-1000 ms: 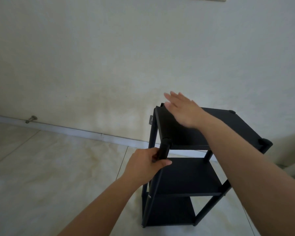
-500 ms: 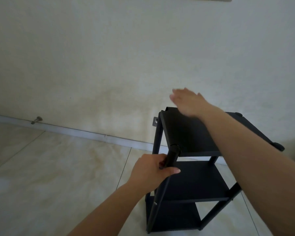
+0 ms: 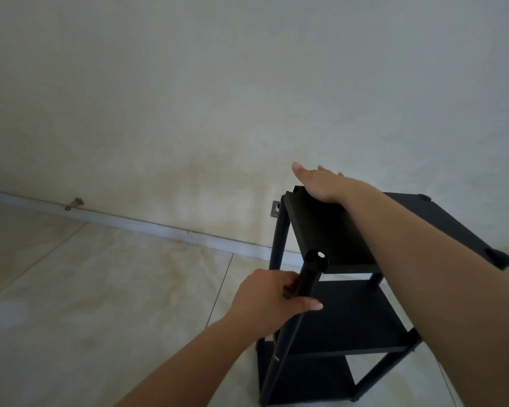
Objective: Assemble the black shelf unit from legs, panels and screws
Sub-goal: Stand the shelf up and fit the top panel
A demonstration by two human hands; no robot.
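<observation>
The shelf point(image 3: 344, 292) stood upright on the floor point(image 3: 100, 289) just beside the wall point(image 3: 188, 98), three panels already stacked between its legs, so I judged the build nearly done. My left hand point(image 3: 272, 301) was curled round the near leg point(image 3: 303, 284) below its cap, thumb across the front, a firm grip on the post. My right hand point(image 3: 321, 183) lay flat on the far corner of the top panel point(image 3: 329, 230), fingers straight, holding nothing, just pressing down. A small metal bracket point(image 3: 275, 209) showed at the far-left leg beside the wall; I could not tell whether it was fixed to anything. The near leg's cap, with a pale dot on it, sat at the panel's front corner, and from this angle I could not see whether it was seated true. That was my worry: if a joint there was loose, a push from the right hand while the left pulled the leg could rack the frame or tip it. The unit looked narrow and tall, so an off-centre shove could rock it against the wall or scrape its feet over the tiles.
</observation>
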